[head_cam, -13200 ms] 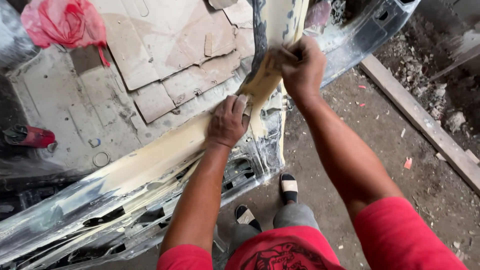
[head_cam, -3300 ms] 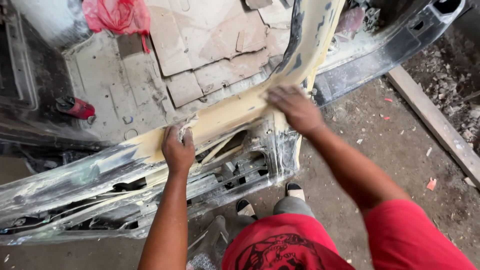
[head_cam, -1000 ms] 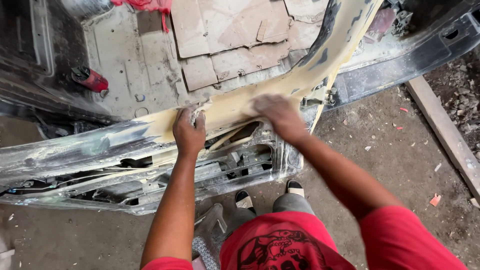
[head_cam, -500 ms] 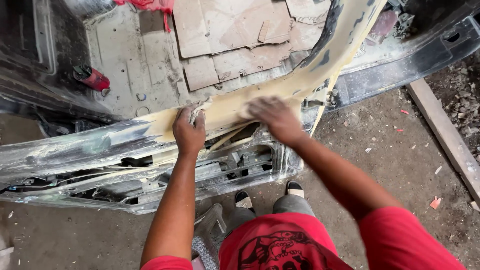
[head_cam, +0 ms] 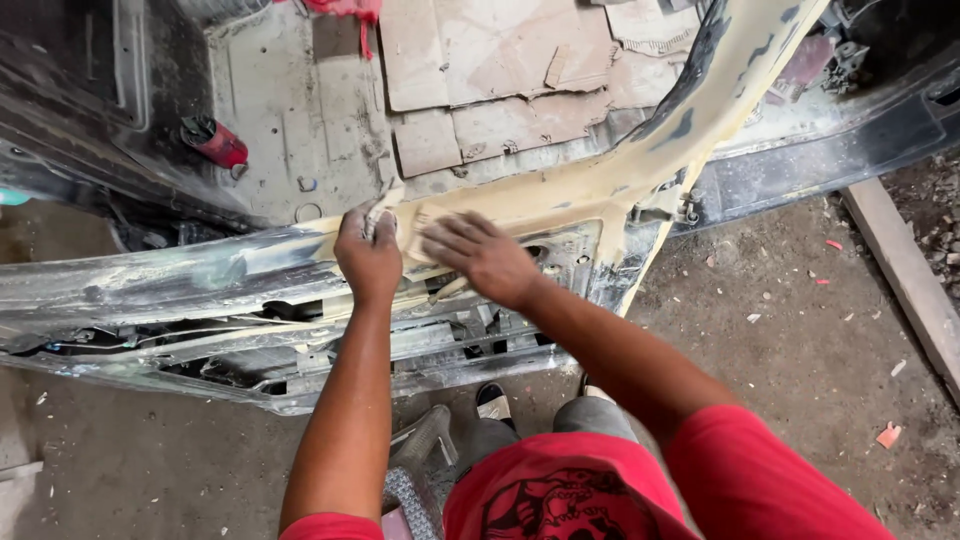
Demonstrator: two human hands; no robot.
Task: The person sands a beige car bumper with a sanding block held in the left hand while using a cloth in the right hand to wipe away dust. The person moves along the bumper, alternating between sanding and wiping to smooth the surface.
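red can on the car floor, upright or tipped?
Tipped. The red can lies on its side on the dusty car floor, its open dark end pointing up-left, well clear of both hands.

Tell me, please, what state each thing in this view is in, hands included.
Left hand: closed on a small pale pad, pressed to the panel.
Right hand: open, fingers spread flat on the panel.
Car body panel: coated in yellowish filler, dark patches showing through, dusty.
Red can: lying on its side inside the shell.
Cardboard sheets: laid flat, torn, dirty.
Wooden plank: lying on the dirt floor.
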